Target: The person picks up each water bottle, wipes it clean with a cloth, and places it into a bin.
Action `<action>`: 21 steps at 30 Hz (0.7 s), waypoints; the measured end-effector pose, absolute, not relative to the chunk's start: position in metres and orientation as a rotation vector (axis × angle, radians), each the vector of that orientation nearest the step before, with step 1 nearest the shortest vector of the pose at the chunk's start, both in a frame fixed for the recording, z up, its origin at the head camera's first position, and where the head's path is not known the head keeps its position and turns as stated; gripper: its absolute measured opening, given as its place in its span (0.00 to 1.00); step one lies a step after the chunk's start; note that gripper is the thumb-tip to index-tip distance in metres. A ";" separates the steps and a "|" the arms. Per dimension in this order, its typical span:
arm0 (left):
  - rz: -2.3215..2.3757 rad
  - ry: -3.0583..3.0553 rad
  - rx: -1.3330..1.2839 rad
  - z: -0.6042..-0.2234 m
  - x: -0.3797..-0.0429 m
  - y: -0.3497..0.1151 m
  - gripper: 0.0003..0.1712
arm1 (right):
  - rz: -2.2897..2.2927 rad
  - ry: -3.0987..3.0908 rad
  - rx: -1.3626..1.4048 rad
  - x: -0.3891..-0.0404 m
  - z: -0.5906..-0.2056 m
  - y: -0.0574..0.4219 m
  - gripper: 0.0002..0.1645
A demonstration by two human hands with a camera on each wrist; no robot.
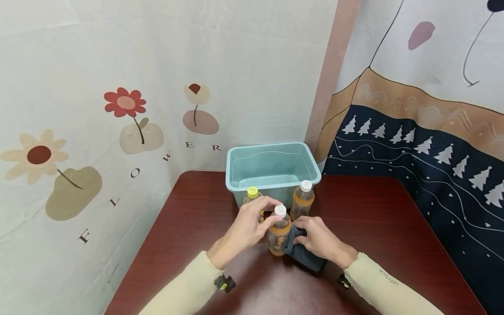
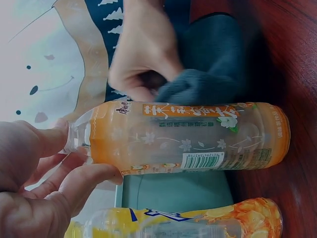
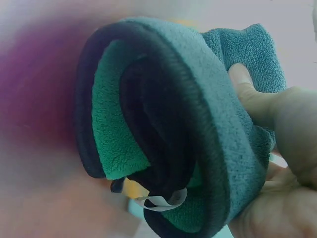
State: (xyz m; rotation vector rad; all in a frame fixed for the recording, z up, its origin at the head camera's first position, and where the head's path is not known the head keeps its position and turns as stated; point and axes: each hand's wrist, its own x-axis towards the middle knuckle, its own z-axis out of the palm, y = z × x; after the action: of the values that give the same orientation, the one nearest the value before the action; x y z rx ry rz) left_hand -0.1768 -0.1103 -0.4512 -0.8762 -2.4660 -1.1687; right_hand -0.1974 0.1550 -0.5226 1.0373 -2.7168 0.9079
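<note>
Pale wall cloth (image 1: 256, 52) at the back, printed with flowers (image 1: 125, 103) and spaced-out letters (image 1: 135, 173); to the right, a second hanging (image 1: 378, 153), dark blue low down with a row of white trees (image 1: 423, 145). Reddish-brown desk (image 1: 366, 218) before it, shiny. Light teal bin (image 1: 271, 156) near the far edge, mouth upward. Two cream sleeves (image 1: 189, 284) reach in from the near side, a dark device (image 1: 224, 283) at each wrist.

Grey-blue cloth (image 1: 305, 256), folded over, green inside with dark edging: right grip (image 1: 320, 238) holds it, thumb pressed into the fabric. It sits close along the front bottle's right side; I cannot tell whether they touch.

Front bottle (image 1: 278, 238): upright, clear, orange-labelled, ahead of the bin. Left grip (image 1: 249, 222) pinches it around the neck, so its body lies directly under that grip and just left of the right one. I cannot tell if its base bears on the desk.

White-capped bottle (image 1: 302, 204) stands behind, by the bin's front wall; yellow-capped bottle (image 1: 248, 199) partly hidden by the left grip.

Smallest: white cap (image 1: 280, 211) on the front bottle; pale loop (image 3: 163, 202) inside the cloth.
</note>
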 end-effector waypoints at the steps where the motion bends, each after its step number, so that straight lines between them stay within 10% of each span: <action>1: -1.170 -2.465 -0.878 -0.451 -0.177 -0.111 0.14 | 0.919 -2.705 1.032 -0.196 -0.518 0.155 0.21; 21: -1.201 -2.475 -0.875 -0.450 -0.176 -0.112 0.17 | 1.072 -2.550 0.988 -0.184 -0.460 0.151 0.27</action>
State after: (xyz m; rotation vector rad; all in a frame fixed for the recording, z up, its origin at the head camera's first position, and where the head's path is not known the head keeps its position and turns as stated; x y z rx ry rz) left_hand -0.1763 -0.1122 -0.4501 -0.8750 -2.4748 -1.2009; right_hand -0.1840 0.1512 -0.4603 0.9876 -2.5498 1.0717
